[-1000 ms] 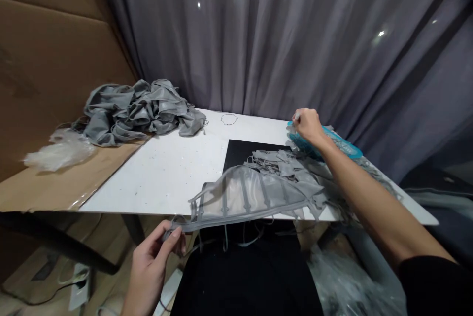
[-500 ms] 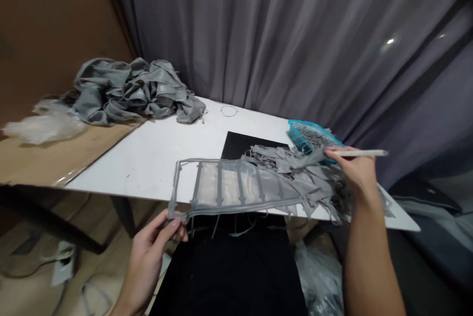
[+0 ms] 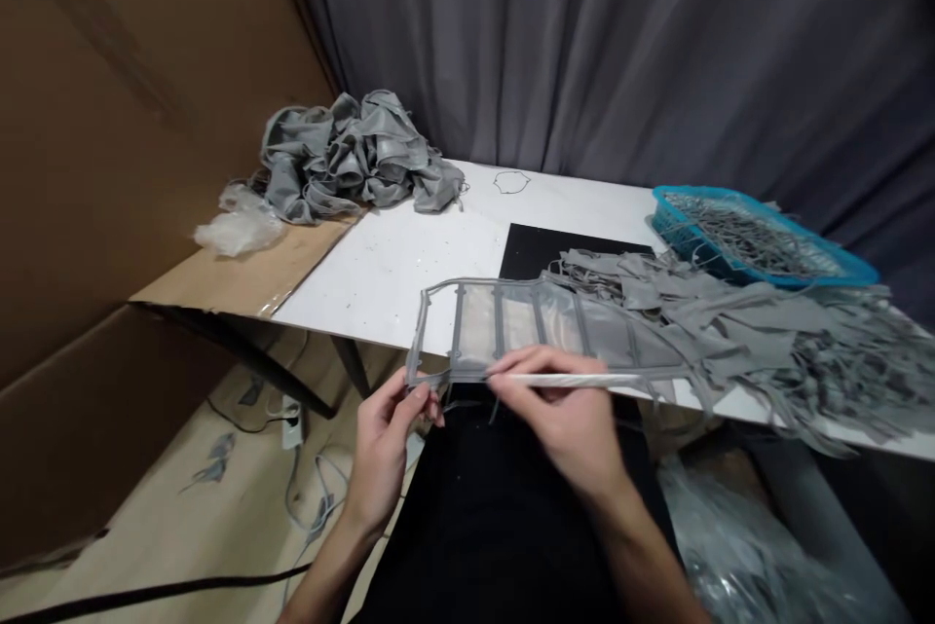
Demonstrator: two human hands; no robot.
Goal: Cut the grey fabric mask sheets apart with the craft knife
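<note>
- Pinching the 8 o'clock corner of a long see-through panel with grey ribs and border (image 3: 537, 317), the left hand (image 3: 400, 405) is holding its grip narrow, thumb against fingers.
- At the panel's 6 o'clock edge, the right hand (image 3: 559, 410) is closing its grip around a slim white rod (image 3: 584, 380); one end is pointing toward 9 o'clock, by the panel's edge, though contact cannot be told.
- The panel is spanning the near edge of a smooth white bench (image 3: 394, 278), just above a black-clothed lap (image 3: 497, 517).
- At 12 o'clock from the panel, a flat black mat (image 3: 532, 252) is showing partly, and a thin dark loop (image 3: 511, 182) is lying beyond it.
- At 3 o'clock, a spreading heap of grey fabric scraps (image 3: 745, 327) is meeting the panel's end.
- At 2 o'clock, a blue plastic basket (image 3: 679, 230) is holding thin grey strips (image 3: 760, 235).
- At 10 o'clock, a crumpled pile of grey cloth (image 3: 365, 157) is sitting near a wad of clear plastic film (image 3: 241, 223).
</note>
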